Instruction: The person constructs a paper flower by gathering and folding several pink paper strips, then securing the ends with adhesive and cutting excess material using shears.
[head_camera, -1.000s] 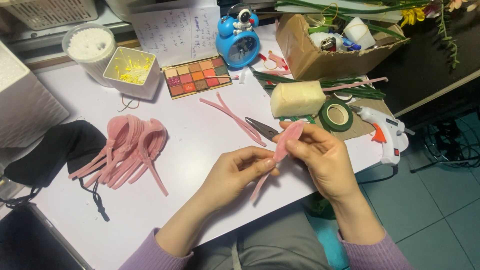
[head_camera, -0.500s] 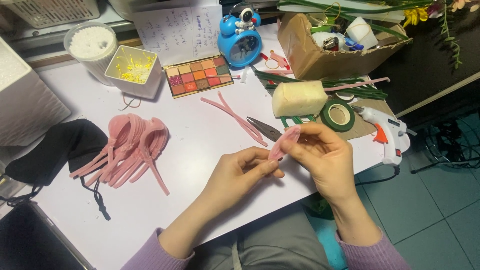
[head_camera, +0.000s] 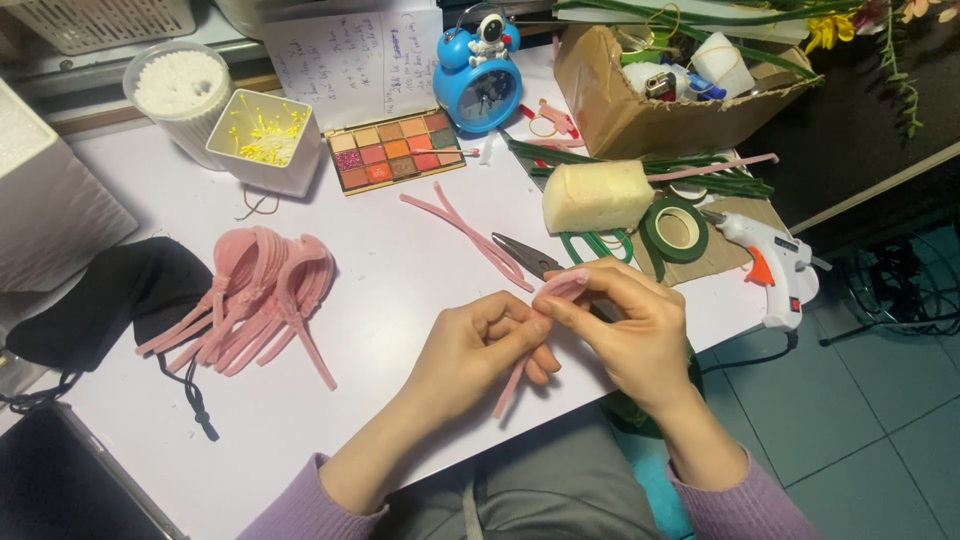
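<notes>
Both hands at lower centre of frame, over the white tabletop (head_camera: 400, 300) edge. Left hand (head_camera: 480, 345) and right hand (head_camera: 630, 325) both pinch one pink pipe cleaner (head_camera: 535, 335): top end bent over at the right fingertips, tail hanging down-left. Pliers (head_camera: 530, 258) just above, pile of pink loops (head_camera: 265, 290) at left.

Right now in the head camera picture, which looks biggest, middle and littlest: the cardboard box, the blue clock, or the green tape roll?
1. cardboard box, clearly the largest, though its top is cut off by the picture's edge.
2. blue clock.
3. green tape roll, smallest.

All three sit at a similar distance, so the order looks safe.
</notes>
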